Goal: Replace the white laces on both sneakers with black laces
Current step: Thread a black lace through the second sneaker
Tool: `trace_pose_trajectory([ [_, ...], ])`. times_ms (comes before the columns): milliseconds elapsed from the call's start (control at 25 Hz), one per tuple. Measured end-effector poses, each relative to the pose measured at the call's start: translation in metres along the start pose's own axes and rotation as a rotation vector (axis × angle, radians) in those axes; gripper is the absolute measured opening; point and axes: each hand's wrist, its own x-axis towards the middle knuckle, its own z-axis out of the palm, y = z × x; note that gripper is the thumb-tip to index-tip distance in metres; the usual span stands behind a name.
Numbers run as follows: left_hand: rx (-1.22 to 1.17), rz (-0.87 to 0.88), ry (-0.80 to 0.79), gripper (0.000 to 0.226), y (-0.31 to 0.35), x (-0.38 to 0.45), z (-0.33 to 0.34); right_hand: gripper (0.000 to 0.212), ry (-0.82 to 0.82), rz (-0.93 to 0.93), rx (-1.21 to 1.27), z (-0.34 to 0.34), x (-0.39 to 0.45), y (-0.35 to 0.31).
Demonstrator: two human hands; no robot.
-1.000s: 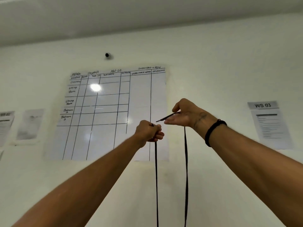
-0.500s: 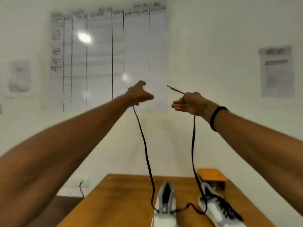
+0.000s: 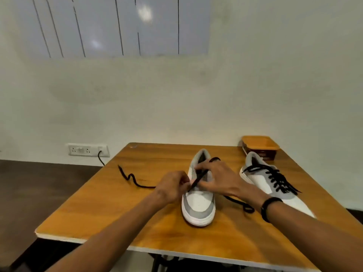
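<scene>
A grey and white sneaker (image 3: 198,205) stands mid-table, toe toward me. A black lace (image 3: 131,178) runs through its lower eyelets, one end trailing left on the wood, the other looping right. My left hand (image 3: 171,186) pinches the lace at the sneaker's left side. My right hand (image 3: 216,178) rests over the sneaker's tongue and holds a stretch of the same lace. A second sneaker (image 3: 263,183), laced in black (image 3: 275,178), lies to the right behind my right forearm.
The wooden table (image 3: 110,216) has its near edge close to me. An orange and brown box (image 3: 259,146) sits at the back right corner. A wall socket with a plugged cable (image 3: 88,150) is at the left. A whiteboard hangs above.
Both hands came down from head height to the middle sneaker, bringing the lace with them. The view tilted down from the wall to the table.
</scene>
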Motion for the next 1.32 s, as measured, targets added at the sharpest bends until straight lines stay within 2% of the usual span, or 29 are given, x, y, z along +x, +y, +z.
trace_pose_trajectory([
  [80,-0.026,0.142,0.111,0.013,-0.01,-0.005,0.01,0.085,-0.006,-0.028,-0.048,0.021,0.001,0.014],
  [160,-0.064,0.253,0.17,0.008,-0.01,-0.009,0.012,0.079,0.005,-0.073,-0.114,0.034,0.008,0.023],
  [240,-0.127,0.276,0.239,0.01,-0.011,-0.015,0.012,0.065,0.031,-0.122,-0.196,0.043,0.012,0.025],
  [440,-0.558,0.039,0.234,0.012,-0.019,-0.028,0.016,0.056,0.081,-0.117,-0.144,0.058,0.011,0.041],
  [560,-0.716,-0.04,0.075,0.014,-0.024,-0.02,0.004,0.059,0.059,-0.13,-0.158,0.058,0.007,0.035],
  [600,-0.672,-0.045,0.023,0.019,-0.025,-0.017,-0.001,0.054,0.055,-0.132,-0.138,0.056,0.005,0.034],
  [680,-0.341,-0.01,0.042,0.032,-0.032,-0.011,-0.015,0.044,0.056,-0.039,0.111,0.045,0.001,0.029],
  [760,-0.048,0.073,0.102,0.05,-0.045,-0.007,-0.035,0.044,0.127,0.095,0.458,0.023,-0.002,0.026],
  [840,0.116,0.115,0.098,0.066,-0.068,-0.003,-0.06,0.046,0.13,0.213,0.598,-0.007,-0.004,0.033],
  [920,0.252,0.051,0.118,0.075,-0.103,-0.001,-0.092,0.046,-0.025,0.34,0.432,-0.037,-0.007,0.042],
  [1040,0.492,-0.101,0.23,0.075,-0.153,-0.003,-0.137,0.042,-0.267,0.44,-0.287,-0.063,-0.013,0.059],
  [1080,0.532,-0.116,0.259,0.073,-0.16,-0.003,-0.142,0.034,-0.27,0.403,-0.45,-0.063,-0.014,0.062],
  [1120,0.521,-0.111,0.253,0.07,-0.157,-0.002,-0.141,0.028,-0.21,0.343,-0.442,-0.062,-0.013,0.06],
  [1160,0.449,-0.08,0.228,0.068,-0.144,-0.002,-0.133,0.03,-0.122,0.292,-0.28,-0.061,-0.012,0.054],
  [1240,0.205,-0.016,0.152,0.06,-0.093,-0.003,-0.101,0.038,0.044,0.36,0.355,-0.051,-0.008,0.036],
  [1320,-0.04,-0.006,0.185,0.04,-0.036,-0.013,-0.052,0.038,0.119,0.472,0.685,-0.033,-0.006,0.025],
])
